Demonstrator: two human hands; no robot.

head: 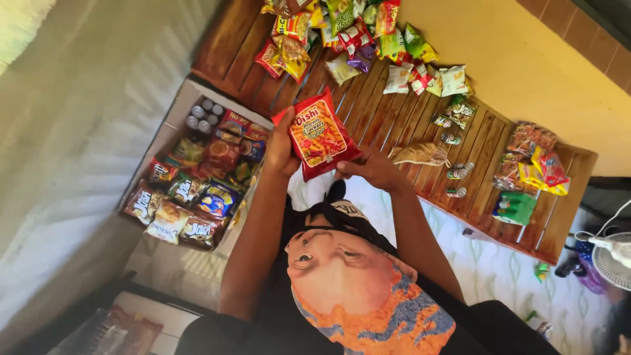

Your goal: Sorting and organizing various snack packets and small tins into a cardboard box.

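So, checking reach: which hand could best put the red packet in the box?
Left, probably: the left hand grips the red packet nearest the box; the right hand is farther.

Home snack stall, wooden table (388,118), boxed snacks (197,184)

Bright daylight floods the scene. The far wall (526,59) glows evenly yellow, and the pale cloth (79,131) at left is washed out toward the upper corner. Glossy snack packets (342,33) catch small glints. The near edges fall dark and slightly soft.
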